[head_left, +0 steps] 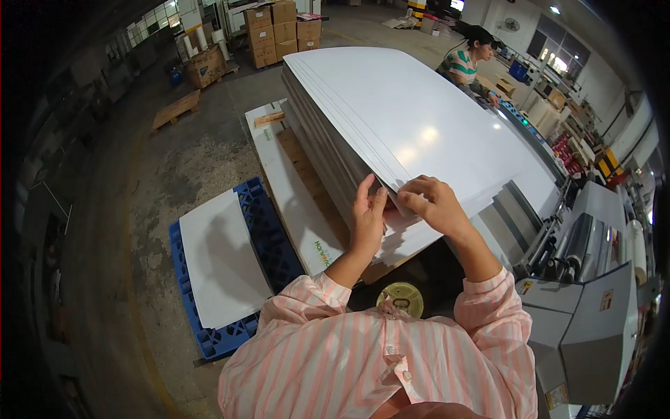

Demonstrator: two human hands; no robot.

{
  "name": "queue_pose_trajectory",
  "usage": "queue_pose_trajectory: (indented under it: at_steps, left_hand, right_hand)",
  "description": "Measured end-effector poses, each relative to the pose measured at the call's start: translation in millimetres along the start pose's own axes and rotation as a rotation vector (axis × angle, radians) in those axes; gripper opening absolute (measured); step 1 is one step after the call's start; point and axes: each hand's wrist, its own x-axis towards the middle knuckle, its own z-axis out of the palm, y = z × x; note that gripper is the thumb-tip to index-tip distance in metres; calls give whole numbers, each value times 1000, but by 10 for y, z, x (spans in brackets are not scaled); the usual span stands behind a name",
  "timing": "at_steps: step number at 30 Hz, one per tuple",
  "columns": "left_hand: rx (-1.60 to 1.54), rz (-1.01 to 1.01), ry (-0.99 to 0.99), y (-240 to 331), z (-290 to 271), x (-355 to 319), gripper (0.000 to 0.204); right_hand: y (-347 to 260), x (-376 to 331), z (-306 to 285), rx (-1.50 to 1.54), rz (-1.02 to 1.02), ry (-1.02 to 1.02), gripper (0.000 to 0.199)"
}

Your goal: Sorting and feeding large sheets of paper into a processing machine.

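At near corner of white sheet stack (419,126), left hand (368,216) and right hand (433,202) both pinch top sheets' edge; blue pallet (262,230) left of stack.

blue pallet (269,230) | cardboard boxes (279,31) | grey machine (586,307) | co-worker (464,59)

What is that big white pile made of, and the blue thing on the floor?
The big white stack looks like glossy paper or thin card: lamp glare shines on top and thin sheet edges show where the left hand and right hand lift a corner. The blue pallet looks like moulded plastic, with an even colour and grid of holes.
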Motion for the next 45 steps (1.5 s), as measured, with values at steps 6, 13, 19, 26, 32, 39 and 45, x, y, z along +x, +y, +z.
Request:
queue_pose_trajectory:
  at_steps: [6,13,19,26,32,39,45]
  left_hand:
    - [247,5,-148,155,-12,-70,57]
    - [88,-78,-148,193,-42,-135,63]
    - [40,-169,-132,232,-24,-167,55]
    - [-25,-95,-130,201,-24,-185,31]
    - [0,-164,-118,207,-104,-153,28]
    - [106,-136,-187,333,-141,-136,28]
    - [1068,518,-429,526,-219,-111,33]
  right_hand:
    - [-17,-5,89,-202,19,158,20]
    - [143,-203,112,-426,-489,376,33]
    - [369,-43,58,80,-68,348,34]
    - [283,55,-77,632,80,541,31]
    - [238,-143,131,-4,-215,164,27]
    - [282,-224,164,-278,-437,183,47]
    - [453,16,-5,764,270,336,40]
